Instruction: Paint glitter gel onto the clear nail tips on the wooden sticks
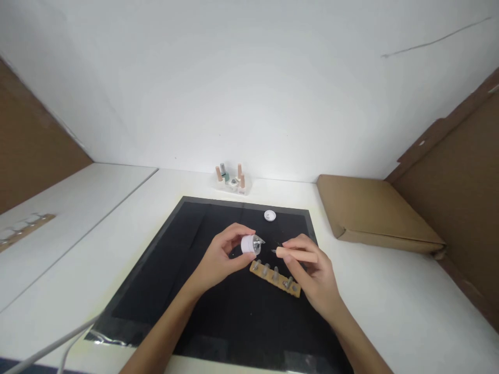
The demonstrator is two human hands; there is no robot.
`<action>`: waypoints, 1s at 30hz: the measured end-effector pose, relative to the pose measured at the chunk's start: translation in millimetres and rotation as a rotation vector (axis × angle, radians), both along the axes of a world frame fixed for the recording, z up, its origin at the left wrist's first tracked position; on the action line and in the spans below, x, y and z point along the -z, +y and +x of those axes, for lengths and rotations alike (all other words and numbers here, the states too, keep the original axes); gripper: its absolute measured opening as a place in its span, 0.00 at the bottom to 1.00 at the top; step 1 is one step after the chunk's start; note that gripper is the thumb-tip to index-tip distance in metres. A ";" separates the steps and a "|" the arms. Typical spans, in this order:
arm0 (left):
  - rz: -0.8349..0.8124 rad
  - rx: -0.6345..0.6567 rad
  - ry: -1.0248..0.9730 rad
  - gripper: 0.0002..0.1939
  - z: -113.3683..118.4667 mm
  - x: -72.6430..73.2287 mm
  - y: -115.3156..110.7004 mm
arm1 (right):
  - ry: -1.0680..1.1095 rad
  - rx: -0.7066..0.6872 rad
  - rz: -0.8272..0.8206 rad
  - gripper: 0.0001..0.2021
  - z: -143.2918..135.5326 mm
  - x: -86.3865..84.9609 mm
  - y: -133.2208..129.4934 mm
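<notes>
My left hand [222,255] grips a small white jar [248,244] between thumb and fingers, its open end tilted to the right with shiny metal pieces showing at the mouth. Facing it, my right hand [315,270] holds a peach-coloured pen-like tool [298,254], whose thin dark tip points left at the jar without touching it. Just below both hands lies a yellow strip [267,275] holding several grey, clear-looking pieces. A round white lid [270,215] rests on the black mat [218,306] beyond my hands.
Behind the mat stands a clear tray [233,188] with upright peach and grey pieces. A brown cardboard box [374,210] is at the right. Another strip with metal pieces [27,231] lies far left, and white cables [58,345] cross the lower left.
</notes>
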State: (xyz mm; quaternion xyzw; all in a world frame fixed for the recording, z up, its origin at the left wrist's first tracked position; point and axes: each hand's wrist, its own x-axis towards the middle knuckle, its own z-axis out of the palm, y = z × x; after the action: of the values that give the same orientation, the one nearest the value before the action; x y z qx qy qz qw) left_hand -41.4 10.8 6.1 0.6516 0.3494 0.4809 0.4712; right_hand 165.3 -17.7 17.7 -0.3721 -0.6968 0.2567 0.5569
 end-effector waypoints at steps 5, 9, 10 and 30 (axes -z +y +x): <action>-0.098 0.058 -0.094 0.21 -1.0 4.0 -0.7 | -0.014 -0.025 -0.066 0.06 -1.3 -2.0 -2.0; -0.150 0.059 -0.155 0.26 -0.5 6.3 -0.7 | -0.062 -0.049 -0.058 0.06 -1.5 -2.6 -2.4; -0.153 0.063 -0.167 0.25 -0.5 6.8 -0.6 | -0.076 -0.060 -0.053 0.07 -1.4 -2.3 -2.4; -0.163 0.097 -0.248 0.26 1.6 5.9 3.0 | -0.247 -0.195 0.014 0.13 2.5 2.8 -2.2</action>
State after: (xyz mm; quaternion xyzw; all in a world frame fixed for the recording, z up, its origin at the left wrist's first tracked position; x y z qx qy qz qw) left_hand -39.7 13.9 0.2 0.5628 0.2943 0.5044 0.5850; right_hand 167.8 -19.9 14.9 -0.3275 -0.7944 0.2568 0.4423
